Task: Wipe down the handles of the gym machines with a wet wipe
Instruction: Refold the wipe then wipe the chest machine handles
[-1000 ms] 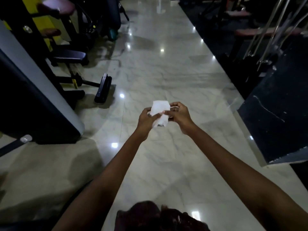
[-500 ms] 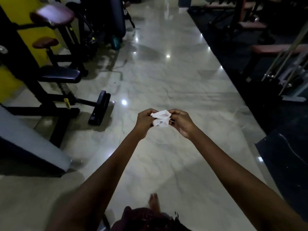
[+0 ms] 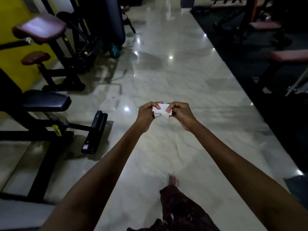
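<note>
Pinched at opposite edges by the left hand [image 3: 146, 114] and right hand [image 3: 180, 114], each grip grasping the wet wipe [image 3: 161, 110] held out above the marble floor [image 3: 183, 77], probably folding it into a pad for wiping handles.

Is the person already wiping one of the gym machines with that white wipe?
No, both the left hand and right hand hold the wipe out over the bare floor, touching no machine.

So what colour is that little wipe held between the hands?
White. The wipe, pinched between both hands, shows best in the head view against the pale marble floor.
</note>
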A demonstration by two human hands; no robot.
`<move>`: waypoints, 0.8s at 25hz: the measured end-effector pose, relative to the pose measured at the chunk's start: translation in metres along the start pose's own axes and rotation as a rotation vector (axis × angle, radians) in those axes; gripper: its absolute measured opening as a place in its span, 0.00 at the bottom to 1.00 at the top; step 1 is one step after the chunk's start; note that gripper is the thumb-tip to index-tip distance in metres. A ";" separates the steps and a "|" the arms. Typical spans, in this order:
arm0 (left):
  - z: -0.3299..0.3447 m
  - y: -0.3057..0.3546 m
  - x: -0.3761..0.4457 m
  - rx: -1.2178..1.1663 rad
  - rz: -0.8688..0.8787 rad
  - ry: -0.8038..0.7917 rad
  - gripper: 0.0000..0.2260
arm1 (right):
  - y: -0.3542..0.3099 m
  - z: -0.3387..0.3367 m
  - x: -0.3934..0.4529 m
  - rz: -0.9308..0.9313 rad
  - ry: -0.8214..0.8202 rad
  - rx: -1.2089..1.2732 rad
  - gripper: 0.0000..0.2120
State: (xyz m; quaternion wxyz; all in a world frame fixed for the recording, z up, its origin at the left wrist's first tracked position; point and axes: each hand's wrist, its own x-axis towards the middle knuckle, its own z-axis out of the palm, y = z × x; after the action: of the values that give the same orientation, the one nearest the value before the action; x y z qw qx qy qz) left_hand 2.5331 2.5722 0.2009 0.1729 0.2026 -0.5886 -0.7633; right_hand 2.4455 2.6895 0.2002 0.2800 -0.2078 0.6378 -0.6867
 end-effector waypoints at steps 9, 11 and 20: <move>-0.012 0.053 0.276 0.101 0.019 0.041 0.16 | -0.062 -0.032 0.285 0.220 -0.101 0.020 0.10; -0.018 0.055 0.333 0.029 0.003 0.063 0.13 | -0.059 -0.033 0.341 0.162 -0.083 -0.055 0.06; -0.067 0.069 0.602 0.015 -0.017 0.031 0.10 | -0.046 -0.031 0.625 0.075 -0.029 -0.018 0.12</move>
State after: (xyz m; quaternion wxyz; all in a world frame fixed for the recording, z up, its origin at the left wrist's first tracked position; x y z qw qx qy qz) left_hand 2.0526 2.1975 0.1892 0.1738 0.2207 -0.5897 -0.7572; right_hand 1.9470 2.3085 0.1984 0.3130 -0.1963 0.6473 -0.6667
